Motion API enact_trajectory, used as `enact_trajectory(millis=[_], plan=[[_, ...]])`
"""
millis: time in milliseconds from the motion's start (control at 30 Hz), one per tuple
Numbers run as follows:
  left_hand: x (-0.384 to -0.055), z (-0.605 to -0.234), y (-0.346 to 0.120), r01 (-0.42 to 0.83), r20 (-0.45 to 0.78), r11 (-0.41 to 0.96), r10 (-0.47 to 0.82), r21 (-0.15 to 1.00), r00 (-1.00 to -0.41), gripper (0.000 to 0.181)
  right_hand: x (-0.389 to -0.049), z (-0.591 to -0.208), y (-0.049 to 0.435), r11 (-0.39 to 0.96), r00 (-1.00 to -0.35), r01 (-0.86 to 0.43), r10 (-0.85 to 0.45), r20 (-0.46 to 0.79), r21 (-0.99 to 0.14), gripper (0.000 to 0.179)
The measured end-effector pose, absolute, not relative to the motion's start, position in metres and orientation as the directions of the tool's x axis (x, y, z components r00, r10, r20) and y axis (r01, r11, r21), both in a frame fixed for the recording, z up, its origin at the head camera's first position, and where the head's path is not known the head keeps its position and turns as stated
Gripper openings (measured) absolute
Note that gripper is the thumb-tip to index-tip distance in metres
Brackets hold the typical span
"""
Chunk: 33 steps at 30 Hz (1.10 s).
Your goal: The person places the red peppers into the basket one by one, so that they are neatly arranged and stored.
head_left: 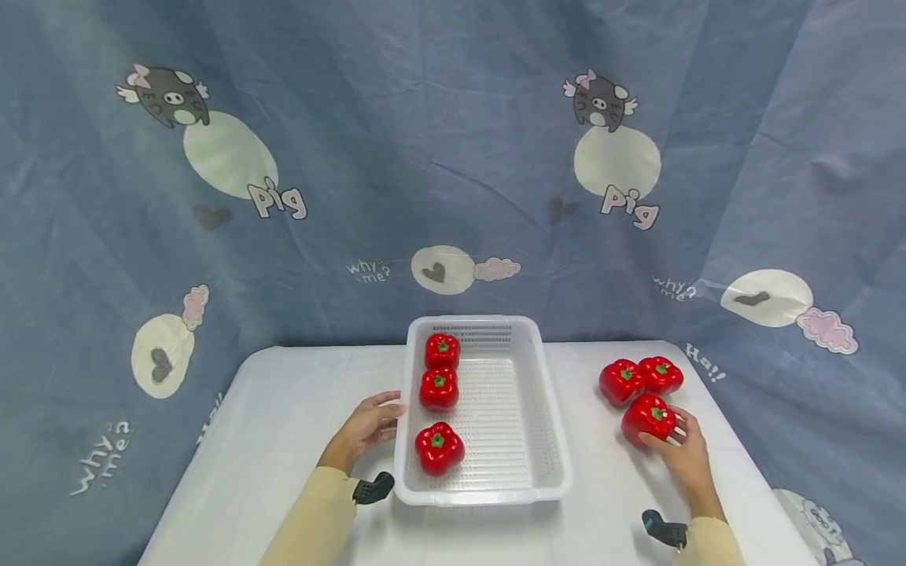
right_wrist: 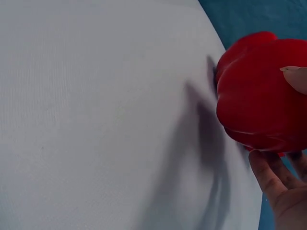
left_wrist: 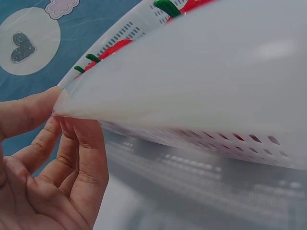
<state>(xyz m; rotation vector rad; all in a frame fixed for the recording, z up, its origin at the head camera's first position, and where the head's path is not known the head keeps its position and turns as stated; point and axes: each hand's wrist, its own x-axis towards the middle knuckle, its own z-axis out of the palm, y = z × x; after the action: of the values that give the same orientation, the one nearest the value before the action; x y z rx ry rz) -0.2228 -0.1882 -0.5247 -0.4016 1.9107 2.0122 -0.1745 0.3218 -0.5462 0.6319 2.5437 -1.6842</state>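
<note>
A white plastic basket stands mid-table with three red bell peppers in a column along its left side; the nearest is a pepper with a green stem. My left hand pinches the basket's left rim. In the left wrist view, the thumb of the left hand lies over the rim and the fingers lie under it. To the right of the basket, my right hand grips another red bell pepper between thumb and fingers. The right wrist view shows this pepper above the table, its shadow below.
Two more red peppers, one on the left and one on the right, sit just behind the held one. A white table carries everything. Behind it hangs a blue printed cloth.
</note>
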Motion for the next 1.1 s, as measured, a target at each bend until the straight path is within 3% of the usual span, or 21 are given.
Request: enact_trajectory(millis=[1100], plan=[[-0.223, -0.525, -0.187, -0.426, -0.424, -0.034, 0.054, 0.904, -0.904, 0.048, -0.187, -0.492, 0.274, 0.343, -0.982, 0.122, 0.175, -0.064, -0.931, 0.088]])
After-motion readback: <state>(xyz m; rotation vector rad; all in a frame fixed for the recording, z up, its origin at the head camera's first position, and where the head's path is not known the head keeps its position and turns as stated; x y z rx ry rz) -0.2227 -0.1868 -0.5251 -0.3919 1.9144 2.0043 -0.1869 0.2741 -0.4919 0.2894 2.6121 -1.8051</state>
